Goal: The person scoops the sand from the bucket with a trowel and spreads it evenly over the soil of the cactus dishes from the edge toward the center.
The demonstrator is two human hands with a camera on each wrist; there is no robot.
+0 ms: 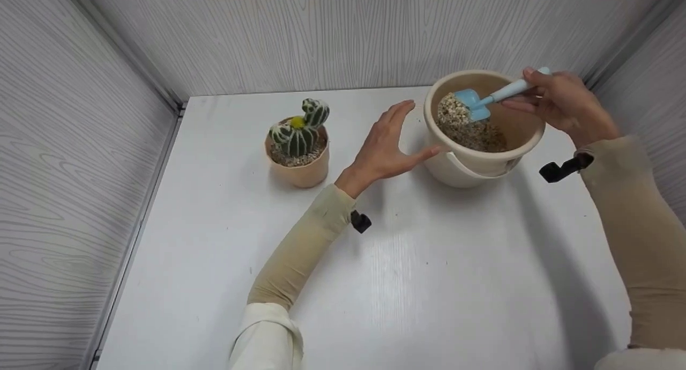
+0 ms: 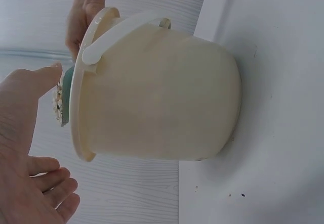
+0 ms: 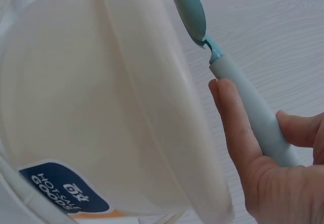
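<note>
A cream plastic bucket (image 1: 466, 169) with gravel (image 1: 471, 131) inside stands at the back right of the white table. My right hand (image 1: 560, 104) grips the handle of a small blue scoop (image 1: 474, 103), whose blade holds gravel over the bucket. The same scoop (image 3: 243, 97) and bucket (image 3: 81, 107) show close up in the right wrist view. My left hand (image 1: 386, 145) is open, fingers spread, its thumb touching the bucket's left side. The left wrist view has that hand (image 2: 25, 153) beside the bucket (image 2: 157, 97).
A small tan pot with a striped green cactus (image 1: 299, 145) stands left of my left hand, gravel on its soil. Grey wood-grain walls close in the table (image 1: 375, 279) on three sides.
</note>
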